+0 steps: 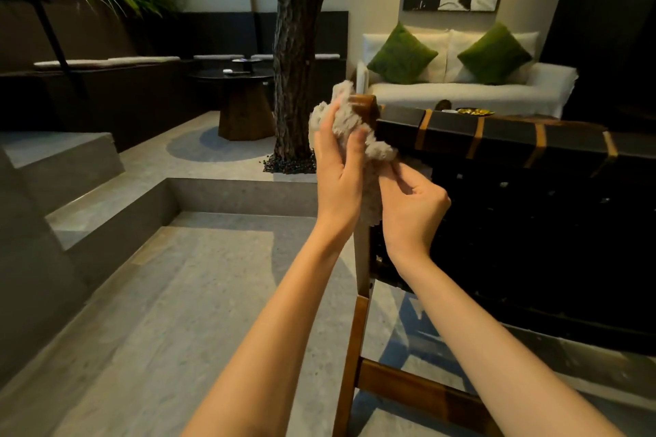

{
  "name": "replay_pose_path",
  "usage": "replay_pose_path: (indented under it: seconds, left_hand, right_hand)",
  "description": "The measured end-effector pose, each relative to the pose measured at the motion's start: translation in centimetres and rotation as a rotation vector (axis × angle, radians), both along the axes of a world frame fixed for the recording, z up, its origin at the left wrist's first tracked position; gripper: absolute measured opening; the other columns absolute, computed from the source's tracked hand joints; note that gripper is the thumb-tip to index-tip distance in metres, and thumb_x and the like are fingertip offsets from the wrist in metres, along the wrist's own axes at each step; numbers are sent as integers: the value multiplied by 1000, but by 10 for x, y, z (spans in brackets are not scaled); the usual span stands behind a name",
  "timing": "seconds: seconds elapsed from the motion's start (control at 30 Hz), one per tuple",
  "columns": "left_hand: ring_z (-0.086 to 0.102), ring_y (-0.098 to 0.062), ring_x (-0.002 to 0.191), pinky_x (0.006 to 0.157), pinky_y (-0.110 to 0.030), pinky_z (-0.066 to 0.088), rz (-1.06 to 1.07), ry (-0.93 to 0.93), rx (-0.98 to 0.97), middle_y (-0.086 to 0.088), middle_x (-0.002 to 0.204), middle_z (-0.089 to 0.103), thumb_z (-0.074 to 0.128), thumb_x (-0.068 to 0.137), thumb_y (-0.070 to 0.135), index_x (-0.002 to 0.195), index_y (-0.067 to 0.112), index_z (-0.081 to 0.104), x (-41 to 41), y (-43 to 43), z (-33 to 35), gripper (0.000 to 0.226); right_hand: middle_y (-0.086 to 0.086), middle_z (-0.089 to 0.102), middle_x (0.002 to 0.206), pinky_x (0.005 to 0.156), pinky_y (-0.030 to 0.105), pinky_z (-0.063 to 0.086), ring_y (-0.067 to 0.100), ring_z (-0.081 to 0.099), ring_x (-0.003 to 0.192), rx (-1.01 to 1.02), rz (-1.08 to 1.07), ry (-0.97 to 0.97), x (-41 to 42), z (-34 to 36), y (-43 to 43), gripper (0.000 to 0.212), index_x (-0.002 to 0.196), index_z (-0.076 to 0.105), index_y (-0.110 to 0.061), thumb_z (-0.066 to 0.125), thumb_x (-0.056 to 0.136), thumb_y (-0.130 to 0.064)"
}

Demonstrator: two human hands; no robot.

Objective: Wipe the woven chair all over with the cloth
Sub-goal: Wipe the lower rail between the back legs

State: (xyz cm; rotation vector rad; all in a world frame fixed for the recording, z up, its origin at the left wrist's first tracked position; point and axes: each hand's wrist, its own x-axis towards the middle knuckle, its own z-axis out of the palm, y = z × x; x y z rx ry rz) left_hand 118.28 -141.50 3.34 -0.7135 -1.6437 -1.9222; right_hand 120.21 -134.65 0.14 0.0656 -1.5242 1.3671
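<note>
The woven chair (497, 138) stands with its back toward the camera: black woven straps in a brown wooden frame. At the top left corner of this back, the cloth (376, 149) (a pale, fluffy one) is bunched around the end of the wooden post. The left hand (337, 170) holds the upper part of the cloth against this corner. Its fingers (328, 124) are curled over the cloth, and the thumb presses on it from the near side. The right hand (413, 202) is just below, in front of the chair's woven back. Its fingers are bent and, together with the thumb, pinch the lower part of the cloth. The two hands are very near each other, with the cloth hanging between them. Behind the chair a tree trunk (294, 64) rises from the floor. Further behind the chair is a white sofa (461, 92) with two green cushions (401, 53). To the left of the chair there are stone steps (106, 188).
</note>
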Motion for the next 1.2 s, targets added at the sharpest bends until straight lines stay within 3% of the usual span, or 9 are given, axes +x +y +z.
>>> replay_pose_path:
  seconds: [0.13,0.27,0.47,0.57,0.67,0.8,0.97,1.03,1.2]
  left_hand:
    - [44,-19,129,108,-45,38,-31,-151,-73,-9,140,46,40,100,23,144,16,33,-2,-7,-26,44]
    - [45,-13,129,107,-39,40,-25,-150,-106,-4,142,46,42,100,23,145,16,35,-6,-11,-35,46]
    - [49,-13,127,106,-36,42,-24,-217,-130,-3,140,51,45,99,19,144,14,38,-13,-7,-88,45]
    - [51,-14,125,104,-35,44,-15,-270,-147,-4,138,52,44,100,17,143,14,39,-20,-1,-121,44]
    - [54,-15,121,99,-30,47,-9,-324,-173,-5,136,54,42,100,17,143,15,40,-28,6,-155,43]
    - [51,-14,123,99,-25,47,-11,-377,-196,-5,138,52,41,100,17,143,15,40,-42,13,-196,42]
    - [57,-7,107,79,-12,50,-4,-526,-307,11,114,60,41,101,18,137,22,46,-48,22,-245,36]
    - [56,-10,111,86,-17,51,21,-542,-307,7,118,59,42,101,18,135,22,47,-51,26,-256,35]
    - [56,-15,115,94,-31,51,106,-574,-297,-4,125,58,46,99,19,130,23,52,-46,37,-268,32]
  right_hand:
    - [-30,64,78,63,23,55,-6,64,73,108,12,-6,0,-7,8,14,100,68,-34,64,88,-26]
    - [-20,66,78,60,16,51,-9,61,72,105,24,-24,-6,-21,14,17,102,73,-20,66,88,-27]
    - [-21,51,51,49,9,33,-6,46,49,83,66,-165,-20,-71,30,31,59,61,-27,67,87,-16]
    - [-5,67,79,66,21,49,-3,59,73,95,113,-229,-29,-101,40,7,87,73,-12,67,87,-16]
    - [3,69,100,83,23,51,12,64,97,112,160,-322,-39,-132,49,18,106,69,-11,64,88,-12]
    - [-7,65,95,72,-1,39,1,59,91,52,239,-366,-46,-161,57,21,102,66,-26,63,89,-10]
    - [-1,65,101,73,5,42,10,58,95,7,459,-577,-51,-202,72,23,105,66,-21,52,95,-7]
    - [2,64,109,81,12,43,12,57,101,57,482,-625,-56,-211,78,25,113,66,-14,49,97,-6]
    - [-4,59,103,68,-5,37,4,53,92,94,505,-602,-54,-222,84,26,114,65,-2,45,98,-4]
